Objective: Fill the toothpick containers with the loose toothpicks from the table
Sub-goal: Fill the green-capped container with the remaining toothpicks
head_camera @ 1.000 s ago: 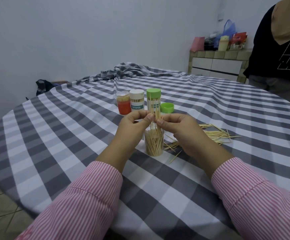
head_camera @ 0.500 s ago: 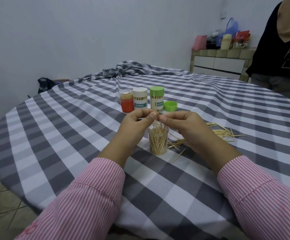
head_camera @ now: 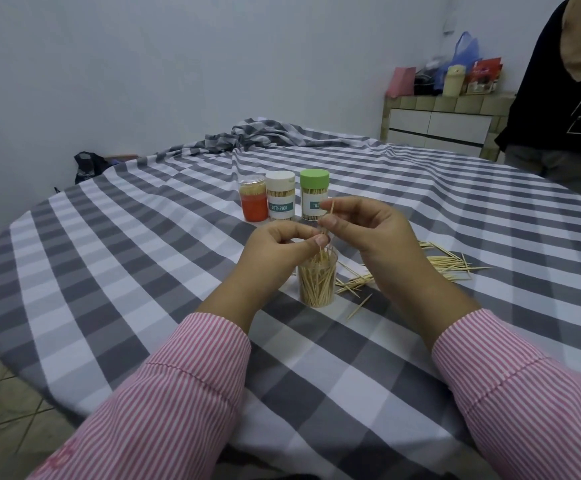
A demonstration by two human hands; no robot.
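Two hands meet just above the open jar (head_camera: 317, 282): the right hand (head_camera: 368, 230) pinches a few toothpicks (head_camera: 330, 211) near-upright, tips aimed down at the mouth, while the left hand (head_camera: 278, 247) pinches their lower ends, nearer the rim. Directly below, the jar is already crowded with sticks, which may snag new ones. Loose toothpicks (head_camera: 444, 263) lie right of it; three capped jars (head_camera: 283, 197) stand behind.

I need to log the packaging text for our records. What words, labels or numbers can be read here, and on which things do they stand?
"TOOTHPICK": teal label on the white-lidded container.
"TO...": label on the green-lidded container; the rest is hidden behind the right hand.
Orange container: no readable text.
White graphic on the bystander's black shirt: not legible.
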